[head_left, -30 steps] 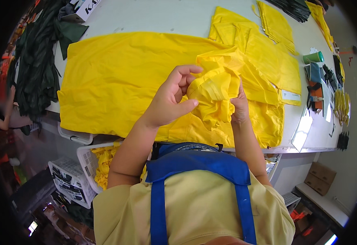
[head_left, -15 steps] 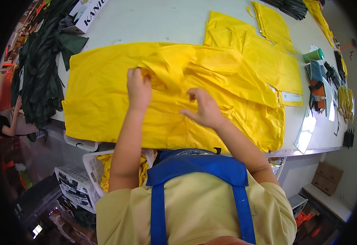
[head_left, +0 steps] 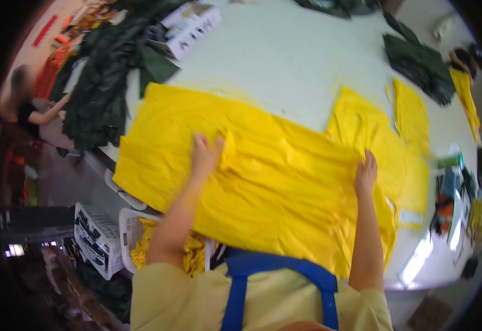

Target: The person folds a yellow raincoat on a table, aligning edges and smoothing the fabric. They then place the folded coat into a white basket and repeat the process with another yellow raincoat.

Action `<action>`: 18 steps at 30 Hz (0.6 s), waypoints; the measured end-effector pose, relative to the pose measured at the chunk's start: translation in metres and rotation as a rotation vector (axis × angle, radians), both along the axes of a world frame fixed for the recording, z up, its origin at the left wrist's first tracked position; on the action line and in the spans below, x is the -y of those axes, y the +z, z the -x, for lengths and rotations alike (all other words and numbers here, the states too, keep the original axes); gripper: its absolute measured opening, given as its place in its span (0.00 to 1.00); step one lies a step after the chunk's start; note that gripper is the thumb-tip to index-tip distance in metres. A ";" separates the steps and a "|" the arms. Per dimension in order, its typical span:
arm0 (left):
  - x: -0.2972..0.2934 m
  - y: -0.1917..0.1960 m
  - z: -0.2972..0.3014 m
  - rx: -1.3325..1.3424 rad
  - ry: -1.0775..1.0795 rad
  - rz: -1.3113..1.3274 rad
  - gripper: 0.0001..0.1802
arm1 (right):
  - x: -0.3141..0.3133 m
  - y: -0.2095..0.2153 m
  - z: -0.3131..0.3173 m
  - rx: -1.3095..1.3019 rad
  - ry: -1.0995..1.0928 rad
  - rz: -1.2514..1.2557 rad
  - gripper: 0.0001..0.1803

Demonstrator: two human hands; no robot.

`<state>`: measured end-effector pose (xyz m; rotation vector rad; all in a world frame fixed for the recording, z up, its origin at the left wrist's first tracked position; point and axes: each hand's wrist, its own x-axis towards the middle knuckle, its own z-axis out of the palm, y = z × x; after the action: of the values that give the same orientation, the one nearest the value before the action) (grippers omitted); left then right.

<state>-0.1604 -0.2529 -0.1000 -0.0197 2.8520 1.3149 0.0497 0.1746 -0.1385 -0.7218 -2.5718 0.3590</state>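
Note:
A large yellow waterproof garment (head_left: 263,187) lies spread over the table in front of me, with long creases running between my two hands. My left hand (head_left: 205,160), blurred by motion, is closed at a raised fold near the middle of its left half. Toward the right end, my right hand (head_left: 365,174) has its fingers closed on the upper edge of the garment. What lies under the fingers of both hands is partly hidden. Beyond my right hand, another yellow piece (head_left: 359,118) lies flat, partly covered by the garment.
Dark green garments (head_left: 100,99) hang over the left edge, beside a white box (head_left: 194,33). A folded yellow piece (head_left: 412,113), a green cup (head_left: 450,161) and a dark green bundle (head_left: 420,66) are at right. A basket (head_left: 128,237) sits below. A person (head_left: 31,113) works at left.
My right hand has moved right, from hovering over the cloth to its upper edge. My left hand stays near the fold. The upper layer looks stretched out flatter, and my view has turned.

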 end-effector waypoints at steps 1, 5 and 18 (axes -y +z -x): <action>0.000 -0.016 -0.026 0.002 -0.084 -0.036 0.31 | -0.006 -0.004 0.013 0.101 0.050 -0.001 0.22; 0.002 -0.047 -0.045 -0.090 -0.176 0.000 0.16 | -0.022 -0.023 0.046 0.196 0.167 0.035 0.09; 0.065 -0.025 0.054 0.034 -0.305 0.124 0.15 | 0.001 -0.035 0.067 0.249 -0.091 -0.104 0.07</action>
<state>-0.2145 -0.3181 -0.1246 0.3726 2.7609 1.0674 -0.0172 0.1740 -0.1733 -0.8907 -2.7519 0.1102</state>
